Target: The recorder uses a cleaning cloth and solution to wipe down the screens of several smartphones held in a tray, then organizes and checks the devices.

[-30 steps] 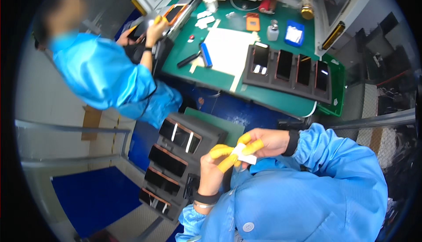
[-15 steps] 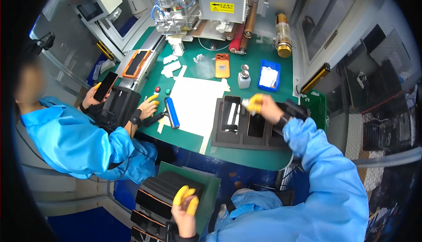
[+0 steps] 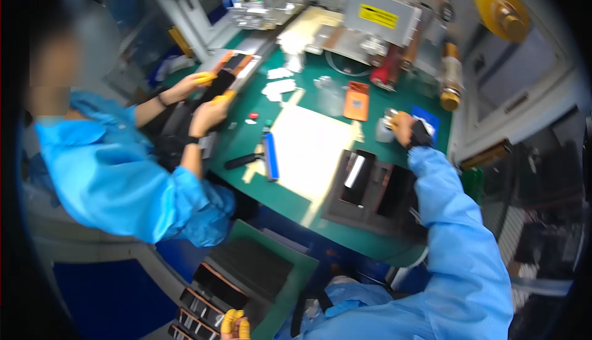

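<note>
The right hand reaches far across the green surface to a small white bottle beside a blue pad; its grip seems to close round the bottle, though blur keeps me from telling for sure. The left hand hangs low by a stack of dark trays, only its yellow-capped fingertips showing, grip unclear. This looks like a fetching step. Lifting the bottle calls for a firm hold, clear of the black tray.

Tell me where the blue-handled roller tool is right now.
In the head view, the blue-handled roller tool lies on the green mat, left of centre, along the left edge of the white sheet, with a black-handled tool just to its left.
</note>
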